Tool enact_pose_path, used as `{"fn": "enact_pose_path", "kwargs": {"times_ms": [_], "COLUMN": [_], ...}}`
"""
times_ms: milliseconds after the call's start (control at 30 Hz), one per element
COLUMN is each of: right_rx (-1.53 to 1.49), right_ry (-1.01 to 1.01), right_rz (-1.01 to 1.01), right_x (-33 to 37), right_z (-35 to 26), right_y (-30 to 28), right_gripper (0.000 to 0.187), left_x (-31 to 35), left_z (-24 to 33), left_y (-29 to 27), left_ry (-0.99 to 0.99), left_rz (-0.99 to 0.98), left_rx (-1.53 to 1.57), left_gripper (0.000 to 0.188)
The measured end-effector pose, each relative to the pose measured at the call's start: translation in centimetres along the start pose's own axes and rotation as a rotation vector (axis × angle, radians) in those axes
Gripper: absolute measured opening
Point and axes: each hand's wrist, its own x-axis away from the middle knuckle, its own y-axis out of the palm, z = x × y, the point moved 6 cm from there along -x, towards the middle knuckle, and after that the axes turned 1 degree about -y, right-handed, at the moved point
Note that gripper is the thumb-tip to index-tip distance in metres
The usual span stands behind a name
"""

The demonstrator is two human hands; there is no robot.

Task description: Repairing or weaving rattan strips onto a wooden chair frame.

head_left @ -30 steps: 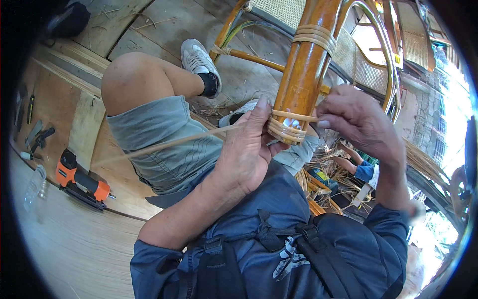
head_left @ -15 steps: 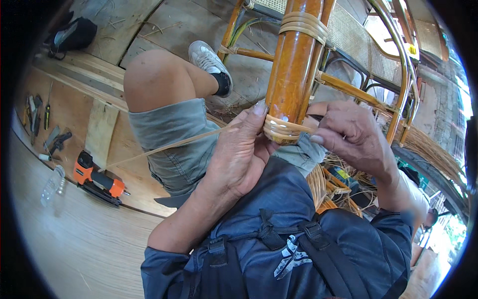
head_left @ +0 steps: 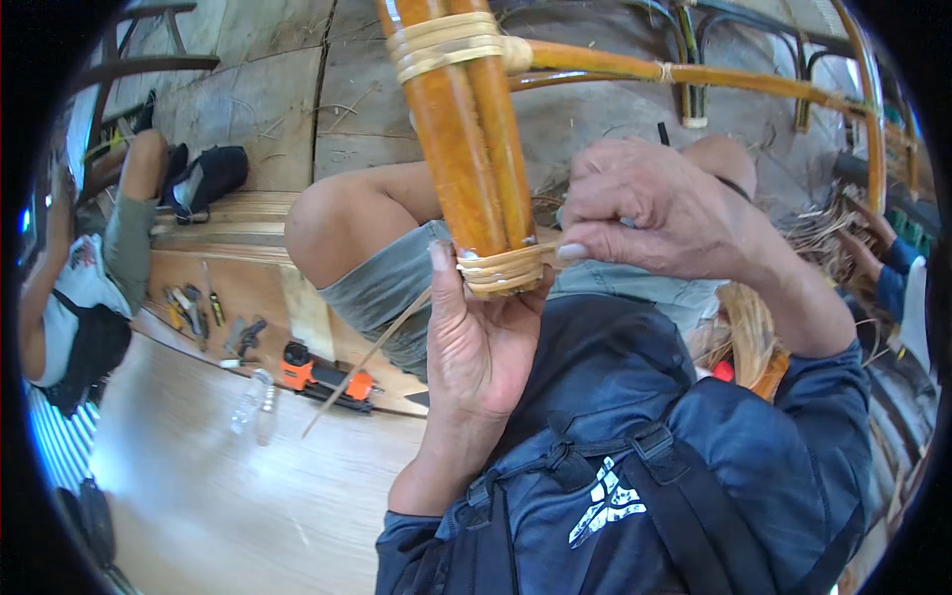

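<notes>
- The rattan post (head_left: 471, 149): two glossy orange-brown canes side by side, rising from your lap to the top edge, where they are cut off
- The lower binding (head_left: 501, 270): pale flat strips wound round the foot of the post, just above your left hand (head_left: 481, 347); a like binding (head_left: 446, 45) sits higher, where a rail (head_left: 694, 79) joins
- Your left hand cups the post's foot from below, thumb up against the binding; its other fingers lie hidden behind the canes
- Your right hand (head_left: 664, 208) pinches the strip's end at the binding, fingers closed narrowly on it
- A loose strip (head_left: 367, 362), thin and straight, slants down toward the wooden floor (head_left: 248, 496)
- An orange power tool (head_left: 322, 375) lies on the floor; the small tools (head_left: 193, 312) beyond it are hard to make out
</notes>
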Motion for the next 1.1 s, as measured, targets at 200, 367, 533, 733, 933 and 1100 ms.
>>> {"fn": "enact_pose_path", "kwargs": {"times_ms": [200, 367, 533, 733, 933, 1100], "right_rx": [-0.081, -0.217, -0.279, -0.297, -0.401, -0.385], "right_ry": [-0.049, -0.127, -0.213, -0.265, -0.317, -0.335], "right_rz": [0.083, 0.123, 0.233, 0.376, 0.427, 0.493], "right_x": [0.8, 1.6, 1.7, 0.6, -0.6, -0.8], "right_z": [1.0, 2.0, 3.8, 5.9, 7.1, 7.0], "right_y": [-0.1, 1.2, 2.4, 3.2, 4.7, 5.3], "right_gripper": [0.021, 0.018, 0.016, 0.017, 0.018, 0.019], "left_x": [1.0, 1.2, 1.3, 3.6, 5.9, 1.8], "left_z": [-0.6, -0.6, -0.2, 1.4, 5.0, 4.5], "left_y": [0.7, 0.4, 0.5, 0.3, 7.6, 6.2], "left_ry": [0.156, 0.159, 0.074, 0.056, 0.774, 0.24], "left_rz": [-0.005, 0.079, 0.091, 0.244, 0.507, 0.406], "left_rx": [-0.242, -0.325, -0.303, -0.863, -2.033, -1.901], "left_gripper": [0.047, 0.05, 0.053, 0.051, 0.046, 0.047]}}
